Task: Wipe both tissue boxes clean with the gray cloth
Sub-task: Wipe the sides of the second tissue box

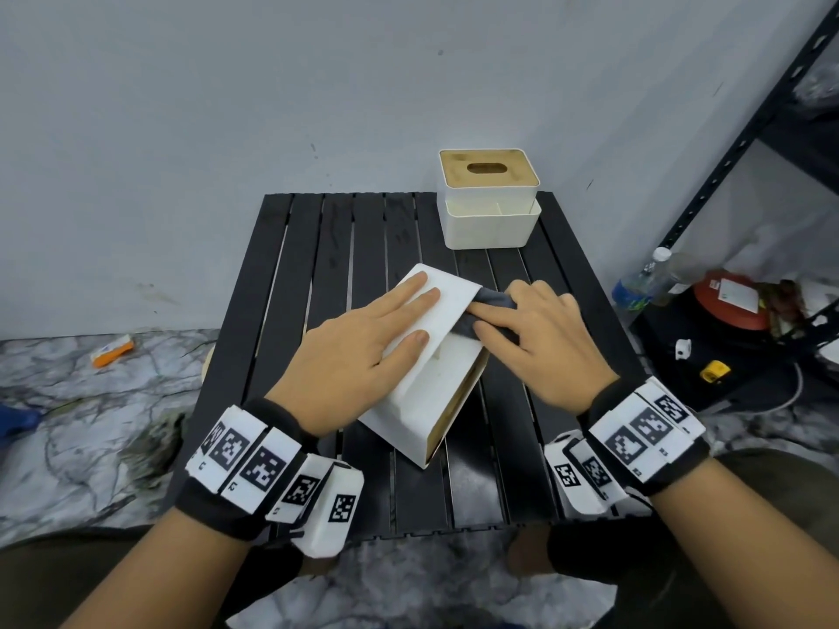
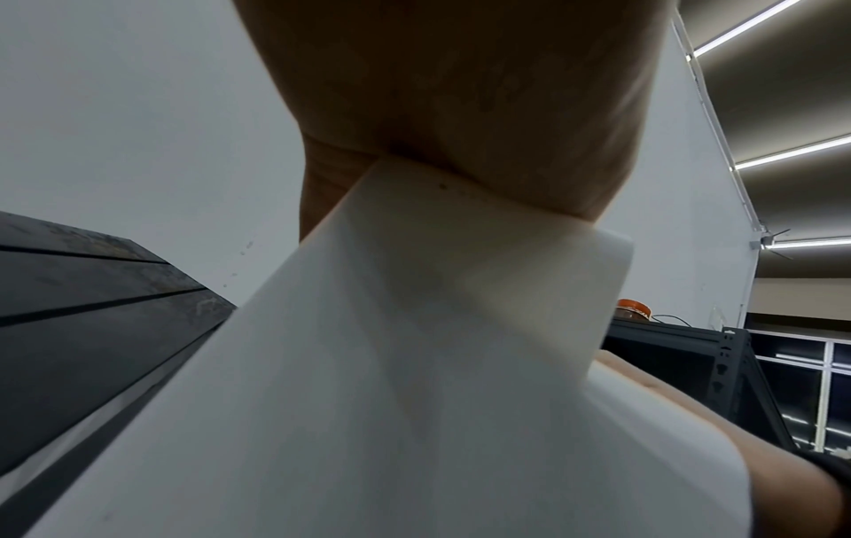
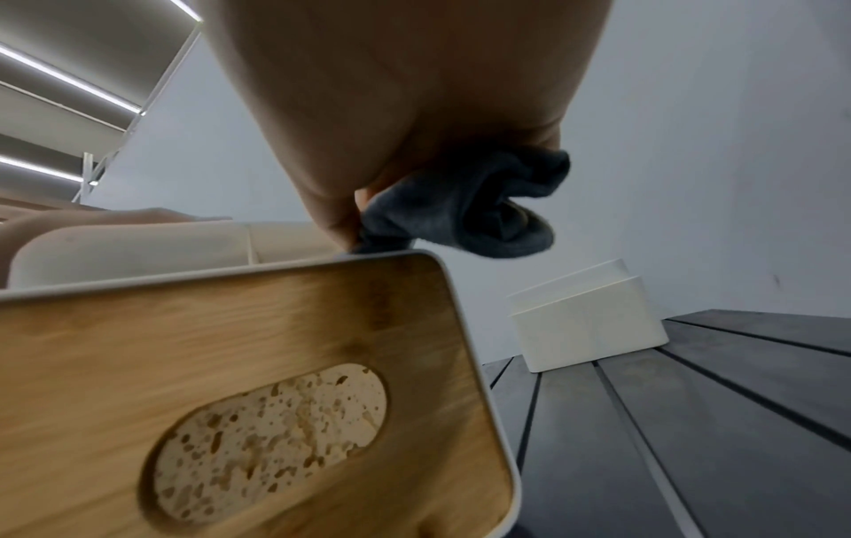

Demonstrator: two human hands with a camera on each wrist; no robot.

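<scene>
A white tissue box (image 1: 447, 306) lies tipped on its side in the middle of the black slatted table (image 1: 318, 247), its wooden lid (image 3: 258, 364) facing right. My left hand (image 1: 363, 342) rests flat on its upturned white face (image 2: 414, 364), fingers straight. My right hand (image 1: 535, 338) grips the bunched gray cloth (image 1: 492, 298) and holds it against the box's upper right edge; the cloth (image 3: 465, 207) bulges out below the fingers. The second tissue box (image 1: 490, 197), white with a wooden slotted lid, stands upright at the table's far right (image 3: 585, 316).
A black metal shelf rack (image 1: 749, 129) stands to the right, with a plastic bottle (image 1: 644, 279), a red-orange container (image 1: 731, 301) and small items on its low shelf. The wall runs close behind the table. An orange object (image 1: 113, 349) lies on the marble floor at left.
</scene>
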